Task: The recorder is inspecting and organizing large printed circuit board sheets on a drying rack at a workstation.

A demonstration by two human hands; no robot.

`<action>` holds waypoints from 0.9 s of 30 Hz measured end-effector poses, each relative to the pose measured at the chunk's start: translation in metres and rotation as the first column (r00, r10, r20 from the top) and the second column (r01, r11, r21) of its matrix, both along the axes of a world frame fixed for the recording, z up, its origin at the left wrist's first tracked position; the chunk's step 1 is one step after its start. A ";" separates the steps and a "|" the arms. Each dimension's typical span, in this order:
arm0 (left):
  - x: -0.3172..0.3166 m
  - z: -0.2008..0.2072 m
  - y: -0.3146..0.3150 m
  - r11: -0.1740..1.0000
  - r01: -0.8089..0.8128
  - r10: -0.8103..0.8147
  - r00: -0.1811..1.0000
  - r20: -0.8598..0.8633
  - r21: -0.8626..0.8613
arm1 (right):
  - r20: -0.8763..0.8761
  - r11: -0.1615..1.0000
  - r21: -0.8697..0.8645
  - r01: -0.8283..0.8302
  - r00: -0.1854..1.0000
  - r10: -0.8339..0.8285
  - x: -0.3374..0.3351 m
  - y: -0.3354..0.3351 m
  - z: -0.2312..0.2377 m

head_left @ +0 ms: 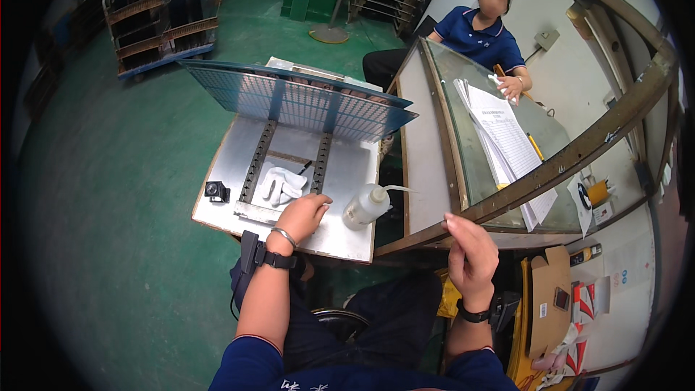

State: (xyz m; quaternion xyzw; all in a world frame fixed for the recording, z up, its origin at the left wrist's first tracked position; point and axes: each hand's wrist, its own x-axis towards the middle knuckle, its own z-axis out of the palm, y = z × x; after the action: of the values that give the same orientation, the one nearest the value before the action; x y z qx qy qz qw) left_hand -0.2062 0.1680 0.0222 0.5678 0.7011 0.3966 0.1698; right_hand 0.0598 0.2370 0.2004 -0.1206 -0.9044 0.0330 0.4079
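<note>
My left hand (302, 217) is over the near edge of the metal-topped table (355, 246), fingers loosely bent, with nothing visible in it. Just beyond it lie white gloves (284, 185) and a dark pen-like stick (305, 167), between the slotted bars of a metal rack (253, 166). Perforated blue-edged panels (304, 101) stand upright at the far end of that rack. To the right of this hand is a white squeeze bottle (366, 206) with a bent spout. My right hand (472, 257) is raised beside a wooden beam (492, 206), its fingers half curled and seemingly holding nothing.
A small black device (216, 192) sits at the table's left edge. To the right, a glass-topped desk (463, 65) bears paper sheets (507, 137) and a yellow pen (535, 147). A co-worker (483, 36) sits behind it. An opened cardboard box (546, 304) stands lower right; a wheeled rack (166, 22) stands far left.
</note>
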 end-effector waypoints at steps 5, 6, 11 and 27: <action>-0.003 -0.002 -0.003 1.000 -0.017 0.017 1.000 0.019 0.006 | 0.072 0.998 0.044 -0.053 0.996 0.050 -0.040 -0.001 0.023; -0.003 -0.003 -0.003 1.000 -0.008 0.008 1.000 0.012 0.012 | 0.089 0.997 0.049 -0.056 0.995 0.052 -0.050 -0.001 0.025; -0.007 -0.009 -0.002 1.000 -0.002 0.002 1.000 -0.004 0.007 | 0.102 0.995 0.021 -0.096 0.990 0.093 -0.102 0.004 0.026; -0.024 -0.006 -0.012 0.995 -0.077 0.081 0.994 0.073 -0.061 | 0.010 0.998 -0.051 -0.038 0.999 0.038 -0.234 0.073 0.019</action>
State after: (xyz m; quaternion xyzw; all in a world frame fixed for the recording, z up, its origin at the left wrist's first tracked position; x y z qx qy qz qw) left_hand -0.2306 0.1556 0.0158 0.5191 0.7274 0.4036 0.1965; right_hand -0.1745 0.3097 0.2191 -0.1139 -0.9077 0.0628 0.3990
